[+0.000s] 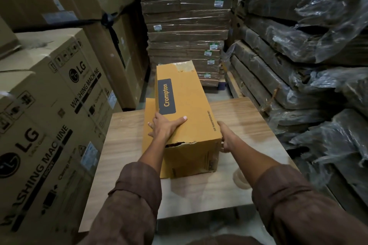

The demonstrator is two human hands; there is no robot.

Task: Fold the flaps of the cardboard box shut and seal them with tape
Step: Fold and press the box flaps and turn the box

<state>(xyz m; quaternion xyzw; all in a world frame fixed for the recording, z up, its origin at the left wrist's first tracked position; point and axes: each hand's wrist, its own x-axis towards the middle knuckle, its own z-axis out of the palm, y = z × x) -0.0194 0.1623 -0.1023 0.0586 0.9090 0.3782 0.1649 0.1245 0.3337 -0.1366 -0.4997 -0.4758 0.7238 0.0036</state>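
Cartons crowd a box on a narrow counter

Stacks hem the counter [127, 145] on three sides; washing-machine cartons [45, 109] stand close along its left edge, flat wrapped packs [185, 26] rise in a pile behind it, and bundles under dark plastic sheeting [298, 55] lean in from the right; a black strap [107, 20] binds the tall cartons at the back left. On the counter lies a long yellow-brown cardboard box [189, 105], its length running away from the person, its far end jutting past the counter's back edge; a dark label with lettering runs along its top. One flap [149, 119] stands open along the left side; the near end shows a torn edge with a dark gap under it, and what is inside cannot be made out. The left hand [165, 127] lies spread and released on the top near the left edge, fingers straight, thumb stretched across the panel; the right hand [225, 137] grasps the near right corner, fingers wrapped behind it. A pale roll of tape [241, 179] sits on the counter just beside the right forearm; brown sleeves [135, 191] cover both arms.
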